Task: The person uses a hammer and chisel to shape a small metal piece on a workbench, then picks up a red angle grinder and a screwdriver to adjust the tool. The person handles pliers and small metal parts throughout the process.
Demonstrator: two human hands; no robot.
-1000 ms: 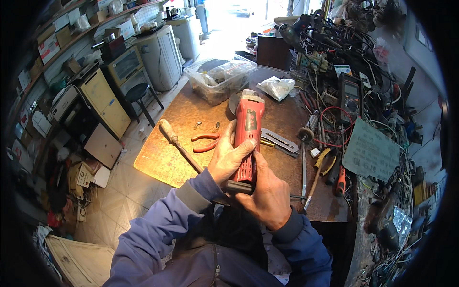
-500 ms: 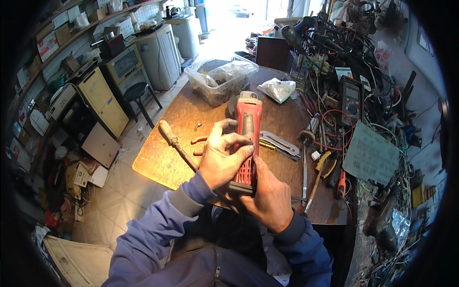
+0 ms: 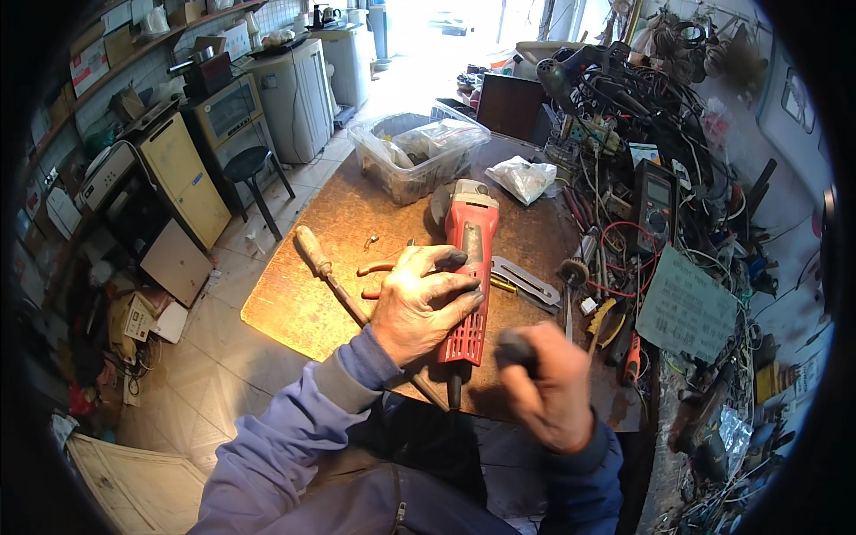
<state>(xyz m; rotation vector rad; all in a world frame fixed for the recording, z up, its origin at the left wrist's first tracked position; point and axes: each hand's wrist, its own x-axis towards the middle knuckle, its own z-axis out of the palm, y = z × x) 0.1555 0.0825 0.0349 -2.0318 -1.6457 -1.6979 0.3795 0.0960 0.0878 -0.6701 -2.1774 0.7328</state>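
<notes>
A red angle grinder (image 3: 473, 230) lies lengthwise on the brown wooden table (image 3: 294, 285), its grey head pointing away from me and a black cord sleeve at its near end. My left hand (image 3: 421, 308) is closed over the grinder's body from the left, its fingertips blackened. To the right of the grinder's near end, my right hand (image 3: 555, 388) is lifted, closed and blurred by motion. A dark, smeared shape shows at its fingers; I cannot make out what it is. Left of my left hand lie a wooden-handled rod (image 3: 314, 251) and pliers with orange handles (image 3: 378, 267).
A slotted metal plate (image 3: 528, 283) lies right of the grinder. Farther back stand a clear plastic bin (image 3: 419, 169) and a white plastic bag (image 3: 522, 178). Tangled cables, a multimeter (image 3: 657, 203) and a greenish card (image 3: 687, 303) crowd the right side. A black stool (image 3: 248, 165) stands left.
My right hand has let go of the grinder's near end and moved right. The grinder now lies lower, with its cord end showing. My left hand stays on it.
</notes>
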